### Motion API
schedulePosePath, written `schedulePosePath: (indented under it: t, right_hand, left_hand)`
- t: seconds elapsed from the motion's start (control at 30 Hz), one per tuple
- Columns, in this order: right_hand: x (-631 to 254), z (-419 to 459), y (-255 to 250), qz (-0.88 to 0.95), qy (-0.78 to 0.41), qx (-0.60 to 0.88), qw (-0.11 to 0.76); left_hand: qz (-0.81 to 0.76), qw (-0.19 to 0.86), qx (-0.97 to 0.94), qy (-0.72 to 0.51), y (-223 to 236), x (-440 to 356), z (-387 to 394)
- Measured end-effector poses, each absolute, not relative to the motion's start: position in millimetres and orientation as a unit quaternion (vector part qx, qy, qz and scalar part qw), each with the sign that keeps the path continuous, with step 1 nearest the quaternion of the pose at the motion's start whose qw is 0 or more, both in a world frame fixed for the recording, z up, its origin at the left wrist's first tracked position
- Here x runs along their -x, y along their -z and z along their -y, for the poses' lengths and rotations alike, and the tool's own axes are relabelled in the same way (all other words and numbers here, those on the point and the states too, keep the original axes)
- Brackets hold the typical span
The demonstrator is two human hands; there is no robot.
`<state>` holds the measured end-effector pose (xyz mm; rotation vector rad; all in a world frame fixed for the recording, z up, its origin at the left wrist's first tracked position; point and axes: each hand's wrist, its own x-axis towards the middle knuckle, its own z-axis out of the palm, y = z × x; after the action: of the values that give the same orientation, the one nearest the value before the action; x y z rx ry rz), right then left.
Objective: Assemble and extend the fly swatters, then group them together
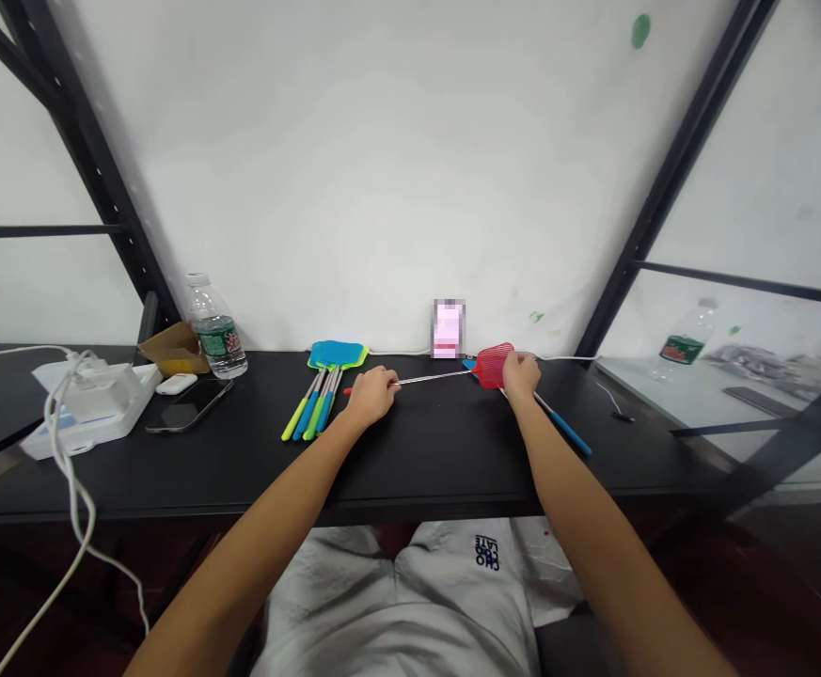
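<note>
While the left hand (pixel 373 395) and right hand (pixel 521 376) are holding a red, square-headed mesh flyswatter (pixel 491 366), sideways pulling could be bending its thin silvery shaft (pixel 434 378).

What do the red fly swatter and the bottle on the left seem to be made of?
Red fly swatter: the mesh head looks like matte plastic, from its even openwork; the shaft is probably metal, being thin, silvery and shiny. Bottle: likely clear, glossy plastic, being see-through with bright highlights.
</note>
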<state>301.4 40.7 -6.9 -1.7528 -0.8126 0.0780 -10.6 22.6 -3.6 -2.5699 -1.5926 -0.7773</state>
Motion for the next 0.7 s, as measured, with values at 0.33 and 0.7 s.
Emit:
schedulePosePath:
  t: [0.33, 0.7]
  right_hand:
    - [-304.5, -44.3, 12.7, 0.396, -0.052, 0.749, 0.528]
    - [-308.7, -45.7, 16.3, 0.402, -0.03, 0.76, 0.51]
  left_hand:
    - [0.513, -0.025, 0.824, 0.239, 11.5, 15.1, -32.3]
    - [0.501, -0.028, 0.832, 0.238, 12.5, 15.4, -30.3]
